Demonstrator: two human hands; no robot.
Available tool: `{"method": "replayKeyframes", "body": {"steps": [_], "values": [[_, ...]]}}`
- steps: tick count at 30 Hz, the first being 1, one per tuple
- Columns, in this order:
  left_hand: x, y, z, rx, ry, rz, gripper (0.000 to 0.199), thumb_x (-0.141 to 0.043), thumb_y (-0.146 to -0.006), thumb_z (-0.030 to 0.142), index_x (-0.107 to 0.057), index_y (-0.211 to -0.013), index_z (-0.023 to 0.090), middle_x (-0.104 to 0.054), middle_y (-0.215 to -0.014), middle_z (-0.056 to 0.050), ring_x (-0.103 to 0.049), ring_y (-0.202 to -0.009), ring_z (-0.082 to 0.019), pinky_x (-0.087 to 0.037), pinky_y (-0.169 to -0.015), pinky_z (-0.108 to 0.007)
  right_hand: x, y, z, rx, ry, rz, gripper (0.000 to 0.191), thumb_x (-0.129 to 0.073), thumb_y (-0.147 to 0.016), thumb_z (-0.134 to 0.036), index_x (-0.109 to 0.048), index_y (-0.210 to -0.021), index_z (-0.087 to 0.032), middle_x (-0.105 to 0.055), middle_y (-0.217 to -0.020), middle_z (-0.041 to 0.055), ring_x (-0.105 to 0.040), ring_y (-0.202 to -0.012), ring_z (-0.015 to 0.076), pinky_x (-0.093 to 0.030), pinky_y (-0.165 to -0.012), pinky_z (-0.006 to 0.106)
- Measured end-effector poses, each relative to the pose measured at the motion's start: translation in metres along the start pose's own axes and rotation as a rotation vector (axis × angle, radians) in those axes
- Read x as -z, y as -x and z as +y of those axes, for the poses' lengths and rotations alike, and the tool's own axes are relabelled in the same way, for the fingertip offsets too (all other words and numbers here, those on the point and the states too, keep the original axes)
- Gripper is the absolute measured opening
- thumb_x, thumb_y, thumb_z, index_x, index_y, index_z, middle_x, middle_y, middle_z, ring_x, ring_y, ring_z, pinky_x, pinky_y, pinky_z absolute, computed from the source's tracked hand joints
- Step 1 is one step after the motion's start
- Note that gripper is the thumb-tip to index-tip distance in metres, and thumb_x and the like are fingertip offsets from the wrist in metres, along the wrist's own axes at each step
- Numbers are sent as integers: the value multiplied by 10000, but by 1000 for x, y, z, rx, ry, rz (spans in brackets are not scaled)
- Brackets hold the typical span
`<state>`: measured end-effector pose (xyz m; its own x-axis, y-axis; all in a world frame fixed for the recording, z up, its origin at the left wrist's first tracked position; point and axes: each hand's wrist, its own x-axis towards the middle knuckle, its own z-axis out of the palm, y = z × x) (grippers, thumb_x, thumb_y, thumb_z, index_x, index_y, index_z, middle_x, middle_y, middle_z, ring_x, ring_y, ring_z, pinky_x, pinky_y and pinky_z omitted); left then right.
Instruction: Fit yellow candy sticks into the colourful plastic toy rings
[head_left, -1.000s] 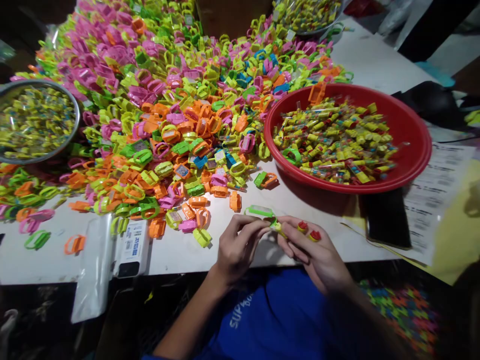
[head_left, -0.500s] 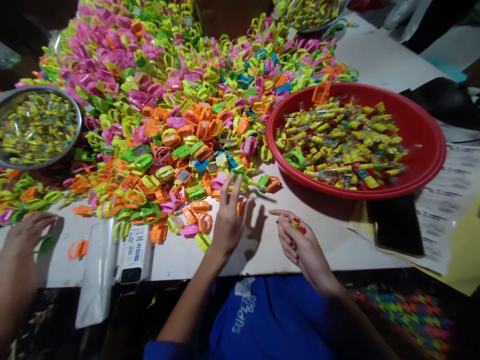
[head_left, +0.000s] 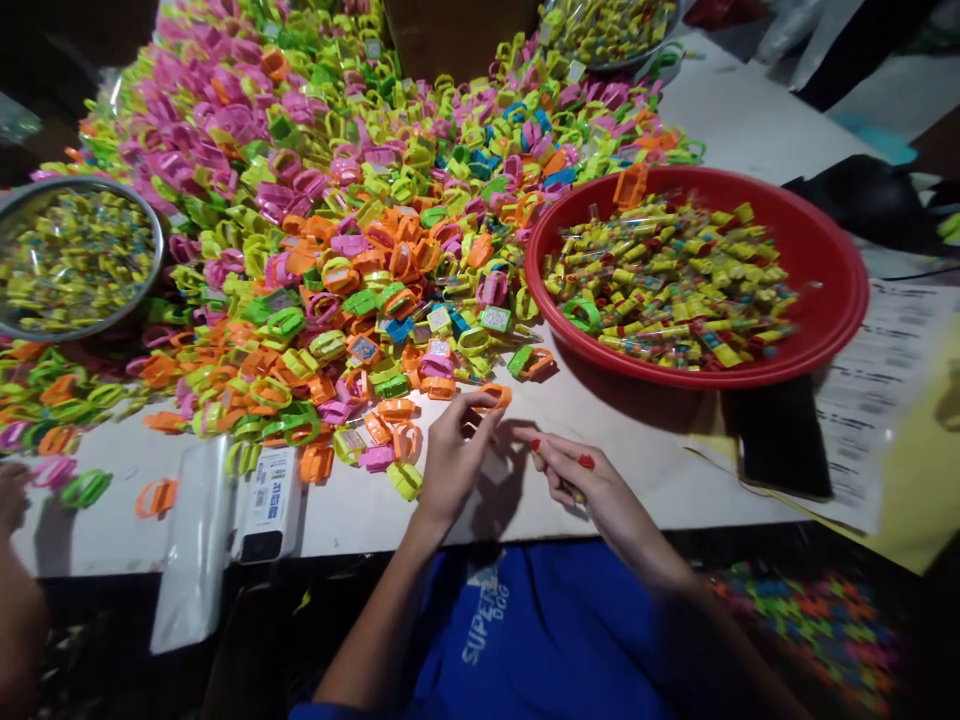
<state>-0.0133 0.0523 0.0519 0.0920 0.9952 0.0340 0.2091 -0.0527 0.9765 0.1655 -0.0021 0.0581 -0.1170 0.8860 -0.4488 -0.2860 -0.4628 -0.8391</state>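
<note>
My left hand [head_left: 459, 450] is closed on an orange toy watch [head_left: 495, 396], pinched between thumb and fingers at the front edge of the pile. Just to the right, my right hand [head_left: 581, 470] is curled round small candy tubes [head_left: 585, 461]; their red and yellow ends poke out between the fingers. How many it holds I cannot tell. Beyond both hands lies a toy watch with green and orange parts [head_left: 531, 364]. The big heap of toy watches [head_left: 360, 260], in pink, yellow, green, orange and blue, spreads across the table behind my left hand.
A red basin [head_left: 825, 330] of candy tubes stands at right, a metal bowl [head_left: 156, 250] of them at left. A dark phone [head_left: 784, 450] lies on papers [head_left: 862, 400]. A clear plastic bag [head_left: 191, 550] and white box [head_left: 270, 500] sit left; another person's hand [head_left: 11, 500] is far left.
My left hand has drawn back from the pile and closed on the orange watch. My right hand has shifted left towards it. The other person's hand has withdrawn left, leaving a pink watch beside the green one.
</note>
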Motion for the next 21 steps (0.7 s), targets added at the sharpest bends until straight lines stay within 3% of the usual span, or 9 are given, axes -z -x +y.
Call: {"method": "replayKeyframes", "body": {"steps": [4,10,12,14,18,21], "values": [[-10,20,28,6,313,-5,242,-803,-949,413,-731,-1046,204,-748,-958,-30,-700,-772,-134,-593,-717,-251,-6,9,-10,73,-75,6,338,-833,-867,-522,-837,-1014,-217,-606,-853,27,-432,-690,118,-323,-572,238],[-25,36,45,28,607,-2,271,-775,-971,478,-724,-1039,221,-706,-836,5,-685,-648,-124,-606,-632,-260,-12,21,-14,120,-187,-9,386,-788,-920,-481,-780,-1240,-265,-633,-859,19,-492,-728,152,-394,-647,274],[-26,38,45,-88,480,44,189,-747,-1004,406,-742,-1038,221,-713,-913,-14,-711,-711,-130,-629,-681,-270,-14,27,-16,140,-184,-4,380,-765,-948,-490,-772,-1250,-260,-631,-842,20,-482,-722,150,-381,-634,269],[-25,39,44,-308,188,128,82,-717,-1028,278,-766,-1076,233,-716,-1003,-31,-735,-828,-139,-642,-759,-266,-14,34,-18,175,-149,13,399,-759,-955,-512,-768,-1254,-248,-619,-800,16,-457,-702,148,-352,-607,266],[-17,37,37,-748,-369,230,247,-643,-1039,102,-738,-1234,221,-717,-1061,-57,-743,-985,-157,-646,-860,-263,-12,43,-22,246,-34,41,444,-734,-982,-524,-741,-1317,-232,-639,-821,19,-509,-748,165,-391,-656,283],[-11,35,31,-911,-534,196,319,-627,-1023,45,-702,-1313,155,-728,-1102,-103,-739,-1033,-191,-643,-901,-305,-10,44,-24,300,27,48,400,-727,-1004,-487,-730,-1323,-245,-668,-877,18,-579,-832,171,-431,-737,285]]}}
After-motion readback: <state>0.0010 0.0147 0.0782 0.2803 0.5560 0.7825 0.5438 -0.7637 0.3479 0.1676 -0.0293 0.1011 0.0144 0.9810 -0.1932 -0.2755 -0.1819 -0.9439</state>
